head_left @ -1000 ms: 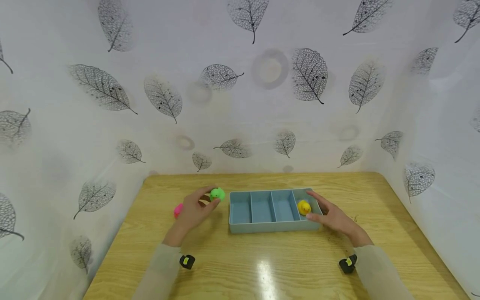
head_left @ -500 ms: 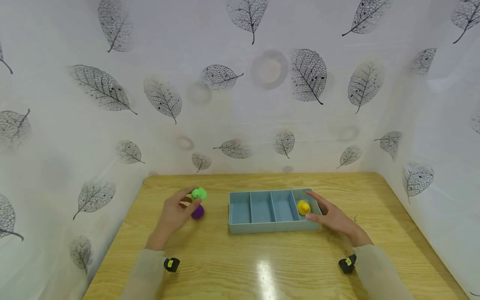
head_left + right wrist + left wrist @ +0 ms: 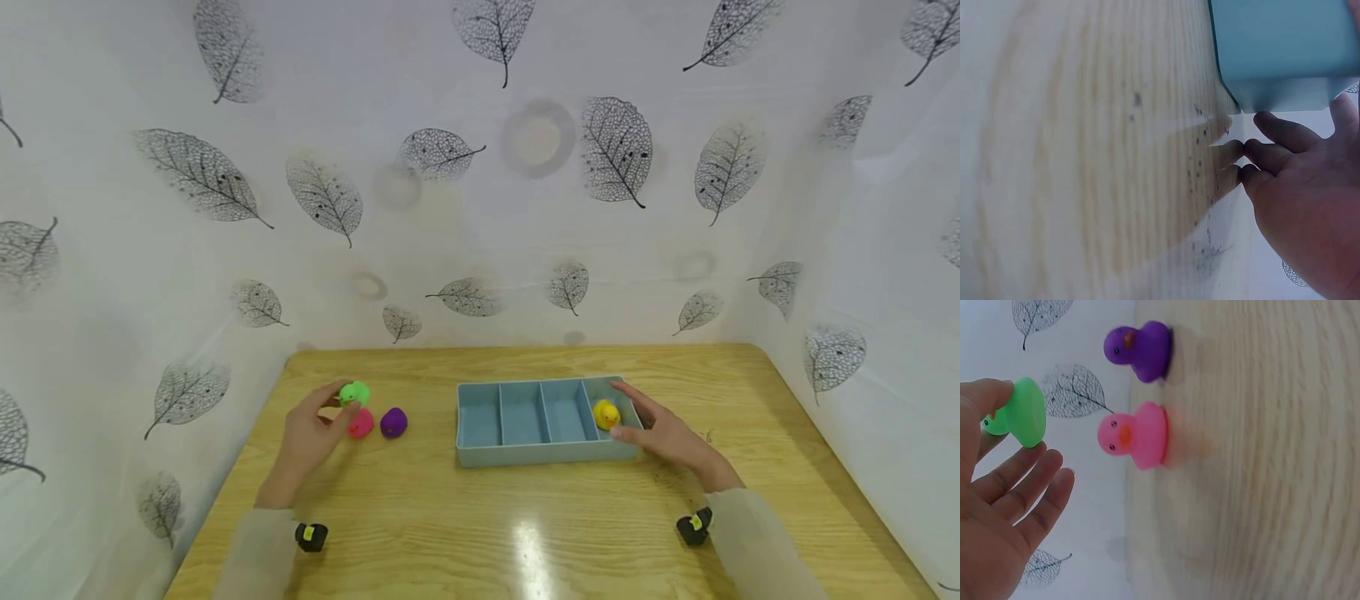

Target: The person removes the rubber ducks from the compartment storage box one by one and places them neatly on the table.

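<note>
My left hand (image 3: 309, 433) pinches a green rubber duck (image 3: 354, 394) between thumb and fingers, held up off the table. In the left wrist view the green duck (image 3: 1025, 414) is tilted, its flat base facing the camera, while the other fingers spread loosely. Just below and beyond it stands a pink duck (image 3: 1135, 436), upright on the table, beside a purple duck (image 3: 1140, 350). My right hand (image 3: 671, 435) holds the right end of a blue-grey divided tray (image 3: 547, 454), thumb and index finger spanning its width. A yellow duck (image 3: 607, 415) sits in the rightmost compartment.
The wooden table (image 3: 480, 533) carries the tray near its middle, with the loose ducks to the left. Leaf-patterned white sheeting (image 3: 480, 250) encloses the back and sides. Small dark marks (image 3: 1197, 144) show on the wood near the tray's right end.
My left hand has moved left with the green duck, away from the tray. The purple and pink ducks have come out from behind it. My right hand stays at the tray.
</note>
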`<state>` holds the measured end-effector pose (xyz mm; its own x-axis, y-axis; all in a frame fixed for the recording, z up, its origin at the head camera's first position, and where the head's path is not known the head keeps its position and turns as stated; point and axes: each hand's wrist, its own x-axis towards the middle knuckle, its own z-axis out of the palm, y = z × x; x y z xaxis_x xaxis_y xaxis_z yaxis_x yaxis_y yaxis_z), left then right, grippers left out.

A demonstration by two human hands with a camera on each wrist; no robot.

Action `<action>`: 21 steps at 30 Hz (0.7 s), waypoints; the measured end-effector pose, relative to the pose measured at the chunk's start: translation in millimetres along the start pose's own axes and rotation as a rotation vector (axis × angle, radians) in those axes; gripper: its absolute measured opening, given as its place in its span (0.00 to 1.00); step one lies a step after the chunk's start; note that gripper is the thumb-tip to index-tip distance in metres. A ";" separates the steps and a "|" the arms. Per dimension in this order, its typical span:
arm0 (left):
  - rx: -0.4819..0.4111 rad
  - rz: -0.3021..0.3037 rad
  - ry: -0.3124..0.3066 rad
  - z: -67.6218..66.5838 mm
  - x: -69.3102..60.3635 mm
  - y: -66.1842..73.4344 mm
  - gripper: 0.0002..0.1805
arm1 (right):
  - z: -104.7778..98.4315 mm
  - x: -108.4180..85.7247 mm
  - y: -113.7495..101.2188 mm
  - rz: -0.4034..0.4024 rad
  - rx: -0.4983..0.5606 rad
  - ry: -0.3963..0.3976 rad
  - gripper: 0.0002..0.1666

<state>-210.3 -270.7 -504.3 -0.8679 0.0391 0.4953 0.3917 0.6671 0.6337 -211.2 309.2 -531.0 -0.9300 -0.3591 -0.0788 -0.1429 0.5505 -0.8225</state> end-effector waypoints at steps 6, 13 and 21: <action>0.020 -0.026 -0.007 -6.2 -5.4 -9.0 0.22 | 0.5 1.2 3.2 -0.006 0.002 0.006 0.50; 0.046 -0.057 -0.024 -9.7 -7.1 -13.6 0.21 | 0.6 1.0 3.1 -0.009 0.004 0.006 0.50; 0.086 -0.069 -0.032 -12.5 -12.5 -23.4 0.21 | 1.1 0.3 1.4 -0.003 0.001 0.009 0.51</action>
<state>-204.8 -296.2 -517.9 -0.9016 0.0136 0.4324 0.3043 0.7303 0.6116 -211.3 309.1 -532.8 -0.9327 -0.3536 -0.0711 -0.1452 0.5486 -0.8233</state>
